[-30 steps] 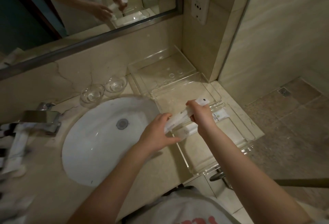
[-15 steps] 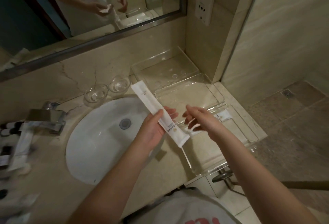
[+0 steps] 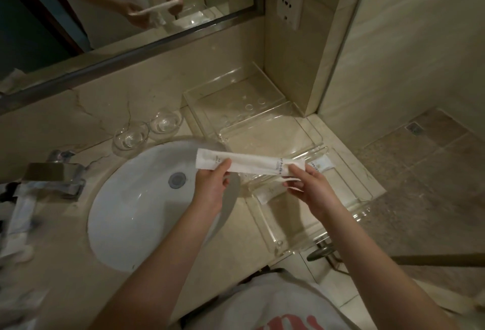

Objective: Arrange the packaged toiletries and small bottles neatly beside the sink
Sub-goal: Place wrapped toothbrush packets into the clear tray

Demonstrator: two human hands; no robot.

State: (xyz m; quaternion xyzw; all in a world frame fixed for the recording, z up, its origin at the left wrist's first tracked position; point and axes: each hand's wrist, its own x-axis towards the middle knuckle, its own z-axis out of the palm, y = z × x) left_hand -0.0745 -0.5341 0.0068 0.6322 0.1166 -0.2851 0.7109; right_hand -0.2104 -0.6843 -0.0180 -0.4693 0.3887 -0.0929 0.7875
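Left fingers pinch one end of a long white packet, thumb on top. Right fingers pinch the other end, so the left hand and right hand carry it level between them. It's up in the air, one end over the rim of the sink, the other over the clear tray that sits on the table to the right. Not set down yet!

Two are already in the tray: a printed packet lies just past the right hand, and a half-hidden packet peeks out from under it. By my read we're early on, with a couple placed and this one about to join them.

Plenty remains. A blurred heap at the far left edge, beyond the tap, waits its turn. Whether bottles are in it, I cannot tell.
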